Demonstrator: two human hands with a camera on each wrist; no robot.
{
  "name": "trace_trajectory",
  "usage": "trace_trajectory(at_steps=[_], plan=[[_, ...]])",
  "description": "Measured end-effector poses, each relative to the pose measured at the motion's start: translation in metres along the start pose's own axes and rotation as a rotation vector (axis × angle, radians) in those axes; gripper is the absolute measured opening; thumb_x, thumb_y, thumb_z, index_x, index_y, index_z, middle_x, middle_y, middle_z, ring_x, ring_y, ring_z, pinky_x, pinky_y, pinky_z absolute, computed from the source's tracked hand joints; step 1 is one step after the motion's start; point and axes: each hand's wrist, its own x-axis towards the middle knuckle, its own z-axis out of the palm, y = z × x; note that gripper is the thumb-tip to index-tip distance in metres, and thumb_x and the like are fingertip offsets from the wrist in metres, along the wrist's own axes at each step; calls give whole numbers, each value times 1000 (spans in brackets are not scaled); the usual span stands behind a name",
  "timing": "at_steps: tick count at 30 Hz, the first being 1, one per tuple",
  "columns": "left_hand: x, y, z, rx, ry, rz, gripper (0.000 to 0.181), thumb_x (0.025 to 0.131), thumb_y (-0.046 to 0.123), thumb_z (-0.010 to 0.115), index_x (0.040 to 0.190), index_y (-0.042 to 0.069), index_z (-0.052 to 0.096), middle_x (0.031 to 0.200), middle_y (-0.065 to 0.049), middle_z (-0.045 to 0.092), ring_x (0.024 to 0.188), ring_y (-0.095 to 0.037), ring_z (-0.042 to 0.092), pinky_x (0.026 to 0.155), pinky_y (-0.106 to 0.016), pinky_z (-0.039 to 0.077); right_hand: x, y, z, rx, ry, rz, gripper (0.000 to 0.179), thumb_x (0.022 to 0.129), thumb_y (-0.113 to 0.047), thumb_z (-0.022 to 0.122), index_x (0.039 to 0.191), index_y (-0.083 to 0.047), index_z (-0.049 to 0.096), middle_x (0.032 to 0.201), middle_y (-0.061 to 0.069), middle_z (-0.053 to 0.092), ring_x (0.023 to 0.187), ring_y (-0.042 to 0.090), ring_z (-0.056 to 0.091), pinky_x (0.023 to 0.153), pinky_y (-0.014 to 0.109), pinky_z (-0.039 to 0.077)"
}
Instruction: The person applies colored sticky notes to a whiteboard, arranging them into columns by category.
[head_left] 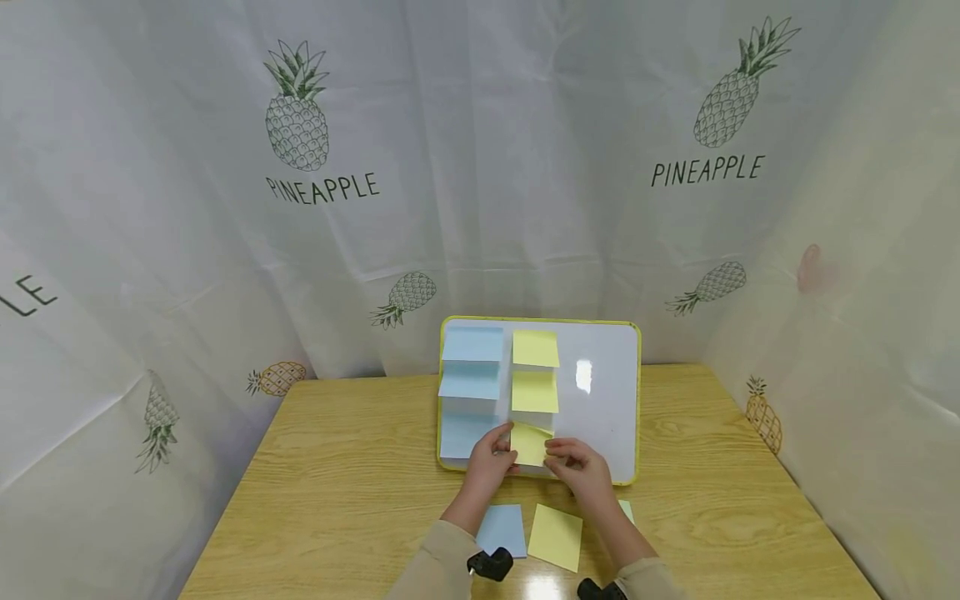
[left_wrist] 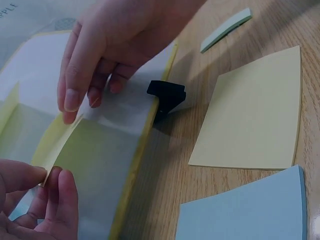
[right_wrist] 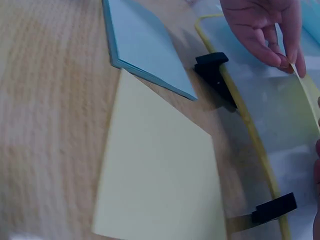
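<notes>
A yellow sticky note (head_left: 531, 444) lies against the lower middle of a whiteboard (head_left: 600, 417), below two other yellow notes. My left hand (head_left: 491, 460) pinches its left edge between thumb and fingers; in the left wrist view the thumb (left_wrist: 25, 175) presses on the lifted paper. At the opposite edge my right hand (head_left: 585, 468) holds the note with its fingertips, clearest in the left wrist view. The note's free edge stands off the board. In the right wrist view, the left hand (right_wrist: 265, 32) grips one end, while only slivers of the right fingers show.
Several blue notes (head_left: 471, 382) hang in the board's left column. A blue pad (head_left: 502, 530), a yellow pad (head_left: 556, 537) and a partly hidden pale green pad (head_left: 626, 510) lie before it on the wooden table (head_left: 337, 492). Black supports (right_wrist: 274, 208) hold the board's lower edge.
</notes>
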Motion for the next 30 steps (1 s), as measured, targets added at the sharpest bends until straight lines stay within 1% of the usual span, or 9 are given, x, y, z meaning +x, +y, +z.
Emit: trace_trajectory(at_steps=[3,5,8,12,15,17,19,25,30], plan=[[1,-1,0,0,2,7,52,87,-14,58,138,-3,51,88,-9,49,63,-15,58,63,-31,57,9,5,-4,-49,-11,13,12,83,0,75,95,-1,75,118,15,64,84,15,56,67,22,46],[0,-2,0,-1,4,6,53,87,-14,58,138,-2,51,87,-9,49,63,-15,58,62,-31,56,13,5,-6,-79,-17,13,11,84,-3,75,95,-4,75,119,10,65,85,13,56,67,22,45],[-1,-2,1,-3,4,6,54,87,-15,58,139,-2,50,88,-9,48,64,-14,56,62,-30,56,19,3,-9,-111,-20,-17,10,84,-5,76,94,-5,76,118,9,66,84,13,56,67,23,46],[-6,4,1,-14,-2,6,54,86,-18,56,138,-5,49,89,-12,47,64,-15,54,63,-30,56,24,-1,-13,-144,-21,-39,9,84,-4,76,93,-7,76,114,6,66,83,15,57,67,24,46],[-10,13,1,-21,-8,9,54,85,-19,55,137,-8,48,89,-15,47,63,-16,54,64,-32,56,27,-4,-15,-173,-24,-47,10,84,-2,75,93,-7,76,112,5,67,83,15,57,67,24,46],[-11,15,1,-27,-10,8,54,85,-19,55,137,-8,48,89,-16,47,63,-16,55,64,-33,56,29,-6,-15,-186,-28,-51,10,84,-2,75,93,-7,76,112,5,67,84,16,57,67,24,46],[-11,13,1,-27,-7,10,54,86,-19,56,138,-7,48,90,-15,47,62,-15,55,64,-32,56,30,-7,-16,-200,-32,-54,11,84,-1,75,93,-7,75,111,4,67,84,16,57,67,25,46],[-3,-1,0,-8,14,8,55,86,-16,58,139,-2,50,93,-13,48,62,-14,55,63,-30,56,35,-11,-14,-265,-40,-91,14,82,2,76,92,-7,75,107,2,68,80,15,56,66,26,46],[-4,-3,-2,8,23,3,49,89,-10,59,136,-1,53,93,-12,53,65,-15,60,65,-31,56,39,-14,-8,-277,-53,-121,14,81,4,76,92,-6,75,107,4,68,79,16,55,66,26,46]])
